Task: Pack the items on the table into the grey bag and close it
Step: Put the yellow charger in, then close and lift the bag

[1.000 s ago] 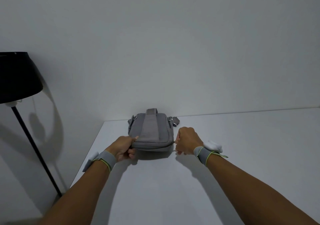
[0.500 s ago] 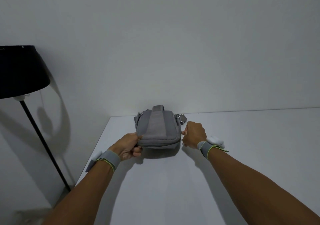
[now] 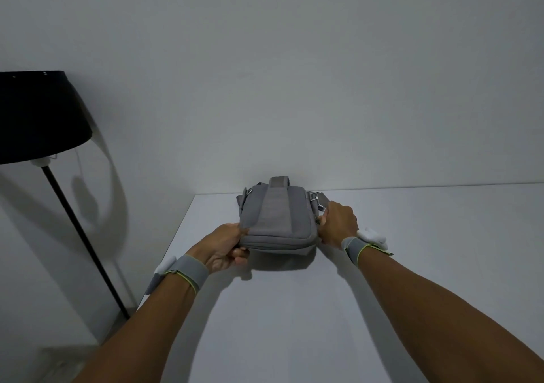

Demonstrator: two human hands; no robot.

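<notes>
The small fabric grey bag (image 3: 278,220) carries a slightly lighter grey band down its middle. It lies on a plain white table (image 3: 382,279). Grey wristbands (image 3: 191,270) show yellow-green edging. The floor lamp's shade (image 3: 38,114) looks black.

My left hand (image 3: 224,245) and right hand (image 3: 337,221) grip the grey bag (image 3: 278,219), a matt woven cloth with a paler webbing band and small shiny metal strap rings. It lies on the table (image 3: 382,265), smooth, matt white. Wristbands (image 3: 191,271): soft grey cloth, yellow-green edging. At left, the lamp (image 3: 38,117) has a matt black shade and a thin black pole.
</notes>
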